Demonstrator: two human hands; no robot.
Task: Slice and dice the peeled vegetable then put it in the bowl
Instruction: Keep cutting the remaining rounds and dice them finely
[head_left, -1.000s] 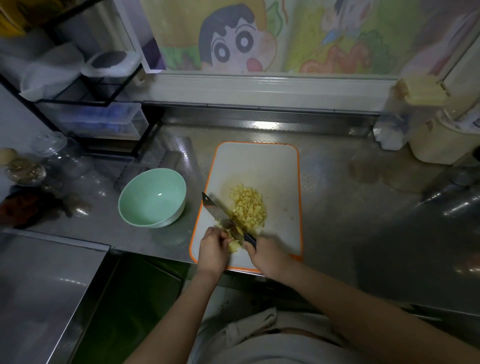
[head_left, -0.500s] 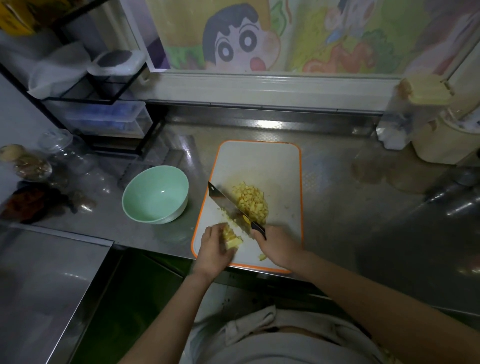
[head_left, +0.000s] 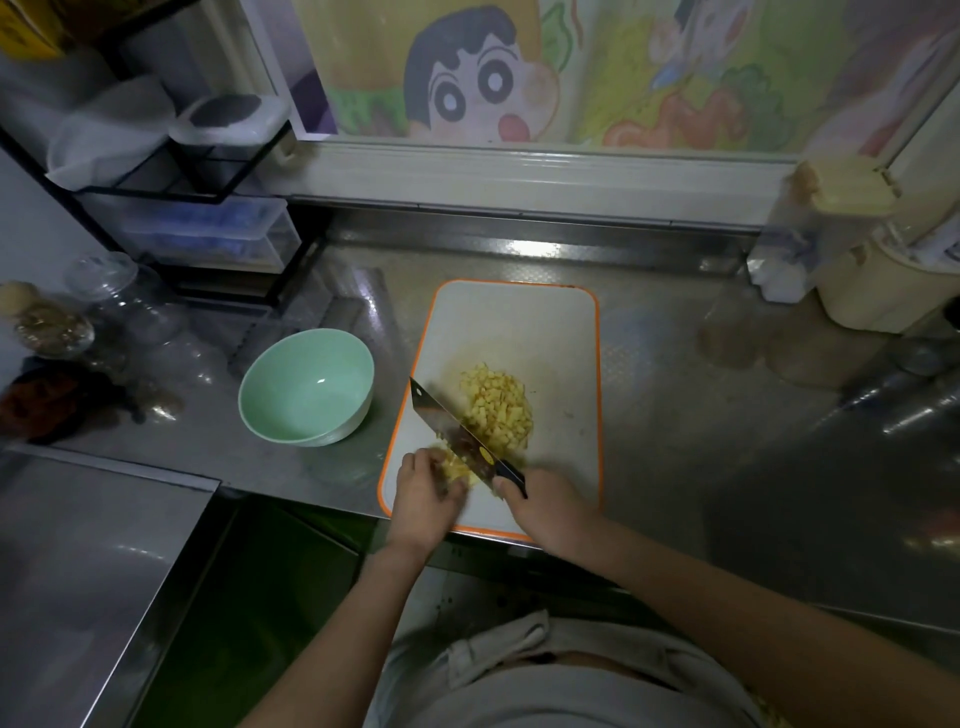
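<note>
A green bowl (head_left: 306, 387) stood on the counter (head_left: 675, 415) at 9 o'clock from the board (head_left: 545, 332). The left hand (head_left: 423, 496) was closed on an uncut yellow piece (head_left: 457, 470) at the board's 7 o'clock corner. The knife (head_left: 452, 434) lay diagonally against it, its handle clasped in the right hand (head_left: 550, 512). The dice (head_left: 498, 410) were heaped at 1 o'clock of the blade.

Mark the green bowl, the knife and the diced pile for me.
green bowl (head_left: 270, 421): head view, near-left rim.
knife (head_left: 441, 418): head view, middle of the blade.
diced pile (head_left: 501, 408): head view, centre of the yellow cubes on the cutting board.
</note>
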